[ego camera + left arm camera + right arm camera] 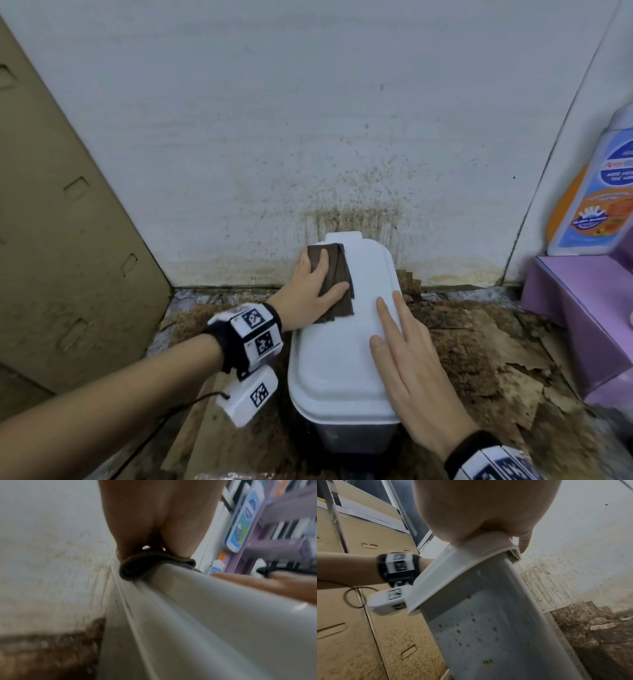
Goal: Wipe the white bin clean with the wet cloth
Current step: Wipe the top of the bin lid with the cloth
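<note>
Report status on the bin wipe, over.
Left hand presses brown folded cloth flat on white plastic bin lid, far end. Right hand steadies lid. Yellow spots on bin side. Nothing blocking.

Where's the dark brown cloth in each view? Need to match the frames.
Head: the folded dark brown cloth lies on the white bin's lid, at its far left, flat under the left hand.
Left wrist: centre, bunched over the lid's rim, under the hand.
Right wrist: not in view.
Shared landmark: the brown-stained white wall behind the bin.
</note>
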Demonstrator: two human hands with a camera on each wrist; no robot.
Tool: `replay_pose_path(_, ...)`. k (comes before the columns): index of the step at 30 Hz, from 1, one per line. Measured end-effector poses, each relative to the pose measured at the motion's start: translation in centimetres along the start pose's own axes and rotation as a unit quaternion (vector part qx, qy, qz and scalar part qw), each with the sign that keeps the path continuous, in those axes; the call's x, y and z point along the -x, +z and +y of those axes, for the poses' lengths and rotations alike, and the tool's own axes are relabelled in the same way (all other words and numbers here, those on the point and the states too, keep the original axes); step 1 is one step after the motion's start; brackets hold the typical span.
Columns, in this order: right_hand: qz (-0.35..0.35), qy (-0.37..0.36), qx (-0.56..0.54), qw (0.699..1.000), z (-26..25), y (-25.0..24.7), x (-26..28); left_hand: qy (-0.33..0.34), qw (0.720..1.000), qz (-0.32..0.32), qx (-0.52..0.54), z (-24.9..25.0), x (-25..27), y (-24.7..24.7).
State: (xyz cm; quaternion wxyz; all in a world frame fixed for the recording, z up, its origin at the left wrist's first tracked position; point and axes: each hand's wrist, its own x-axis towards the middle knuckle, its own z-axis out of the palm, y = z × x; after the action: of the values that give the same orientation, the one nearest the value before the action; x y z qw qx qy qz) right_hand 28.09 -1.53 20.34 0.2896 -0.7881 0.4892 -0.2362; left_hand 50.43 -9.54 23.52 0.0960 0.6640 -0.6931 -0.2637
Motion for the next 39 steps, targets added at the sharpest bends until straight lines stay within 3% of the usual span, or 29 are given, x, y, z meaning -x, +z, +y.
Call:
replay_pose_path(5,-0.002,0.005,-0.012,1.0,-0.1,-0.1,0.0,-0.012,0.997,0.008,-0.073,0.5,-4.0,-1.1)
replay_pose_path(9,-0.006,0.004,-0.014,1.0,0.0,-0.1,0.0,0.033,0.991,0.007,-0.133,1.2,-4.7,-1.7)
replay_pose_path(15,-0.002,-0.002,0.004,1.0,0.2,0.1,-0.1,0.024,0.993,0.011,-0.117,1.0,-4.0,-1.4)
replay_pose_path(24,0.017,-0.008,-0.005,1.0,0.4,0.3,-0.1,0.007,1.0,-0.021,-0.014,1.3,2.9,0.9)
replay_pose_path(32,0.031,-0.021,-0.006,0.999,0.5,0.4,0.3,0.032,0.999,0.019,0.025,1.9,9.1,4.4)
replay_pose_path(39,0.03,-0.025,-0.011,0.999,0.5,0.5,0.1,0.028,0.999,-0.009,0.037,1.9,9.5,4.2)
